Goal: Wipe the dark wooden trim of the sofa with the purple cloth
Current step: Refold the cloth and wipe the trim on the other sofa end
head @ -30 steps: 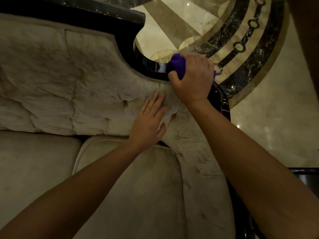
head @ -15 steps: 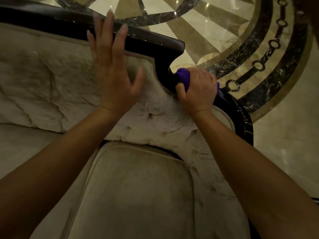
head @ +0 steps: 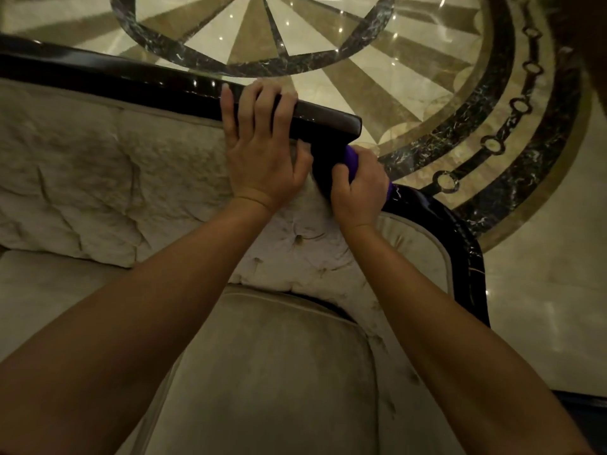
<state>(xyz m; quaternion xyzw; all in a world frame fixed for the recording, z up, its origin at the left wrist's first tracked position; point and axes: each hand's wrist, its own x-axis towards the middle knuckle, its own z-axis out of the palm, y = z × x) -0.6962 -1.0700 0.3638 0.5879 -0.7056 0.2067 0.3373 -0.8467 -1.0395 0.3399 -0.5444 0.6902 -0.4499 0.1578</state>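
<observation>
The glossy dark wooden trim runs along the top of the beige tufted sofa back, steps down at a corner, then curves down the right side. My left hand lies over the top rail near that corner, fingers curled over its far edge. My right hand is closed on the purple cloth, pressing it against the trim just below the step. Only a small part of the cloth shows between my fingers.
The beige sofa back and seat cushion fill the near view. Beyond the trim lies a polished marble floor with a dark circular inlay. A dark edge shows at the lower right.
My left hand rose from the upholstery and came down gripping the top rail beside the corner. My right hand with the cloth slid along the curved trim to just below the step.
</observation>
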